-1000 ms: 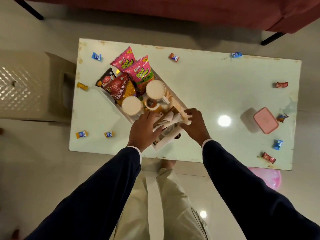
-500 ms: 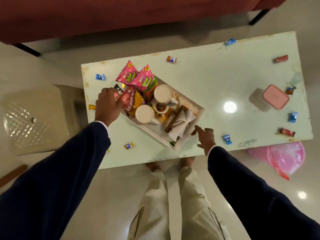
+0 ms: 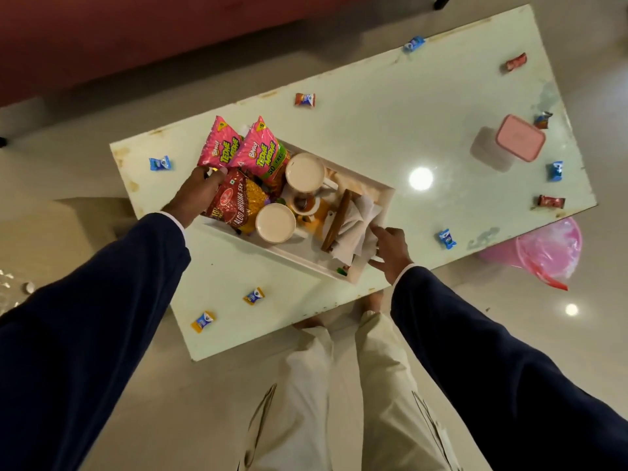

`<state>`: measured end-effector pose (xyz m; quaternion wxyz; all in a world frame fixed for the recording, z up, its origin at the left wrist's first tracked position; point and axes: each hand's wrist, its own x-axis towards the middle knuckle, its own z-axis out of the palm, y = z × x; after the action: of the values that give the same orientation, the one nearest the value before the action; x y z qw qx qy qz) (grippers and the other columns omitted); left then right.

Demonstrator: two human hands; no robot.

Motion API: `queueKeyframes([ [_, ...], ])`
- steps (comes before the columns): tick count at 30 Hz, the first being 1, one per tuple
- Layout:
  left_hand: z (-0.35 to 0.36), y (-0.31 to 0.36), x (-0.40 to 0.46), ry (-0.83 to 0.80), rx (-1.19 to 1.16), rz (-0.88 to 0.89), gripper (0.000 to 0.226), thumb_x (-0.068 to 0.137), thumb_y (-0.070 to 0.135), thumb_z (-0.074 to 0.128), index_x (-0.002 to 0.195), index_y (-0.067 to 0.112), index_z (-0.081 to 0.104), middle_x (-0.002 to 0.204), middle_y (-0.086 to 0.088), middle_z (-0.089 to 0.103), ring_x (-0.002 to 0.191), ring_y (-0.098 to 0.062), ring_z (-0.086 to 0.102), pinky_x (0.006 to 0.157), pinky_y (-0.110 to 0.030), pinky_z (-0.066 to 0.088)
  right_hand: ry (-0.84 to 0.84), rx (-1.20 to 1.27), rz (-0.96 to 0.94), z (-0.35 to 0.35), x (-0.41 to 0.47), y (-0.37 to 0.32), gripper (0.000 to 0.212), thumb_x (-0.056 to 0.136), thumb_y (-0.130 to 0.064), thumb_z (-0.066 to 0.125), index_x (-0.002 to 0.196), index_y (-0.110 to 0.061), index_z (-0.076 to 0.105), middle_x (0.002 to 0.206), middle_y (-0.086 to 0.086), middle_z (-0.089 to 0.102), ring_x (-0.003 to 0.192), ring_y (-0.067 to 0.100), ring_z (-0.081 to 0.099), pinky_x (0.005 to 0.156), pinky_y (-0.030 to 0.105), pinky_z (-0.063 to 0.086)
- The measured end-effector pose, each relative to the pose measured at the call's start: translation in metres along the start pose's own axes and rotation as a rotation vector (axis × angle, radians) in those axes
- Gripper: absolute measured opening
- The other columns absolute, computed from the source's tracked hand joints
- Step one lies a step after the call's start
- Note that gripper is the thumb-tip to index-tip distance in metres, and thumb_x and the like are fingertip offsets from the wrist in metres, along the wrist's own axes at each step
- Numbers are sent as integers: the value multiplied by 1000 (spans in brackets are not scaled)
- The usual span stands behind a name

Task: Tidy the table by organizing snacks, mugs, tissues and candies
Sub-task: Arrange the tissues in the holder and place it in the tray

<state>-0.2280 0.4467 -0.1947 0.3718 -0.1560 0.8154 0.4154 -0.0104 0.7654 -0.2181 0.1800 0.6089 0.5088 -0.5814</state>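
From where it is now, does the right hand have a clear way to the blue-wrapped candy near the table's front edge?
Probably yes. The right hand rests open at the white tray's end by the tissues, and the blue-wrapped candy lies just to its right on bare tabletop with nothing between them.

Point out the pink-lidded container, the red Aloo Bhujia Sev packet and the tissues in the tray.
pink-lidded container (image 3: 520, 138): head view, centre of its lid.
red Aloo Bhujia Sev packet (image 3: 238, 202): head view, printed front.
tissues (image 3: 356, 229): head view, middle of the white folds.

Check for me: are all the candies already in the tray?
No, wrapped candies such as a blue one lie loose on the table outside the tray.
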Motion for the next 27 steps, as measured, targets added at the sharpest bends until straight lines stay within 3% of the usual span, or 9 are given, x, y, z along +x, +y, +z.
queueKeyframes([
  [5,2,-1,8,-11,-138,-20,31,97,56,50,100,30,67,102,1,72,103,-28,69,91,-42,55,-65,48,42,-1,0,-4,45,91,-34,66,130,-17,51,124,9,61,106,29,63,75,43,57],
  [7,0,-2,7,-16,-190,-65,34,93,57,55,106,29,68,105,-2,74,100,-28,71,90,-42,56,-87,57,44,-2,1,-8,46,91,-36,67,130,-17,52,121,9,62,104,30,63,69,42,56],
  [10,2,-7,0,-29,-279,-145,47,92,57,61,124,22,66,105,-7,76,86,-24,75,73,-34,59,-76,46,46,-10,2,-16,47,89,-36,70,128,-20,50,117,7,59,102,28,61,65,42,55],
  [14,10,-19,-24,-18,-380,-147,25,98,46,61,104,22,67,74,2,78,60,-13,75,48,-22,56,-71,-36,26,-28,0,-40,49,86,-34,74,127,-20,52,115,7,58,106,30,59,72,48,57],
  [17,22,-23,-43,6,-460,-156,21,98,41,63,106,22,68,87,0,77,65,-12,74,54,-24,55,-91,-101,-22,-47,2,-64,29,87,-33,72,109,-19,59,113,10,60,100,30,60,70,48,57],
  [19,34,-21,-52,20,-505,-162,19,98,37,62,108,21,67,82,3,77,65,-11,74,57,-25,53,-119,-142,-44,-59,5,-86,21,88,-34,71,99,-21,59,109,10,61,100,30,60,72,49,57],
  [21,49,-16,-59,27,-553,-161,11,98,32,63,99,22,67,71,6,77,58,-7,73,55,-24,53,-133,-194,-64,-69,11,-108,20,88,-35,70,96,-20,60,103,7,60,97,29,60,73,49,55],
  [24,73,-6,-65,49,-616,-160,8,96,29,65,96,22,68,77,2,76,61,-10,74,58,-25,55,-139,-277,-95,-85,30,-136,20,88,-36,69,92,-18,60,96,6,60,94,29,59,77,51,54],
  [27,100,2,-65,62,-662,-145,18,84,32,73,98,21,70,73,6,78,62,-8,74,56,-25,57,-149,-328,-110,-99,51,-161,22,85,-36,68,89,-16,61,92,7,59,90,29,59,77,52,56],
])
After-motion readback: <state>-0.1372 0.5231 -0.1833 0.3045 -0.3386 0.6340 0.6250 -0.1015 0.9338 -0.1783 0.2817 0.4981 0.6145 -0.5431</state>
